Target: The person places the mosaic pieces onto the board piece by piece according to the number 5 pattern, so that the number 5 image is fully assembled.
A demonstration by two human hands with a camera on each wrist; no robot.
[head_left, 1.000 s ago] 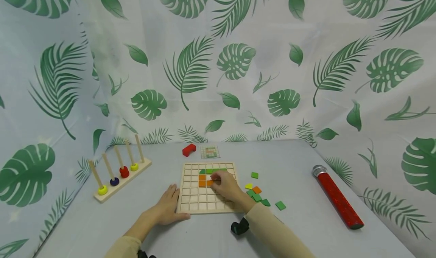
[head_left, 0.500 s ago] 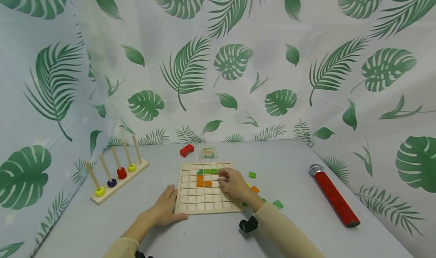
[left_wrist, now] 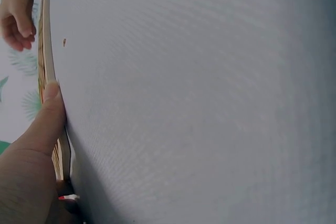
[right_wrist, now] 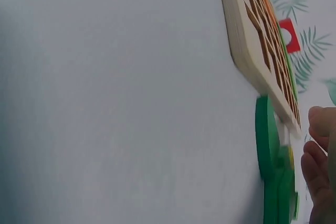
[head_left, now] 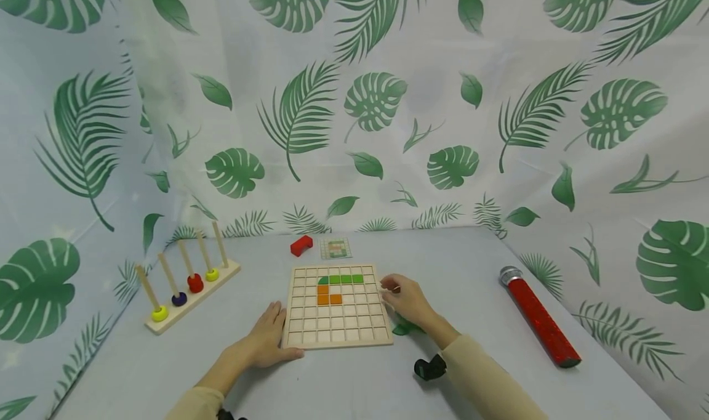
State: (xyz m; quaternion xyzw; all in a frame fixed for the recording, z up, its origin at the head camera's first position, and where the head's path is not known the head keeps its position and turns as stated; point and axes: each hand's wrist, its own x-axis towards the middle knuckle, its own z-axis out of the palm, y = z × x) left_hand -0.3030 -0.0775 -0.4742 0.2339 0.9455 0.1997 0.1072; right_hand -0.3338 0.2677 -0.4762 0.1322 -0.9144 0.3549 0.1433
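A square wooden grid board lies on the table, with green tiles in a row and orange tiles in its cells. My left hand rests at its near left corner, fingers along the left side and thumb at the front edge; the left wrist view shows the thumb touching the edge. Just off the board's right side hovers my right hand, its fingers loosely curled and nothing visible in them. Below it lie loose green tiles, partly covered by the hand; the right wrist view shows green pieces beside the board.
A peg stand with coloured rings is at the left. Behind the board lie a red arch block and a pattern card. A red microphone lies to the right. Leaf-printed cloth walls the table.
My right hand has moved right, from over the orange tiles to beyond the board's right edge, above the loose tiles. My left hand stays at the board. The head view has shifted slightly.
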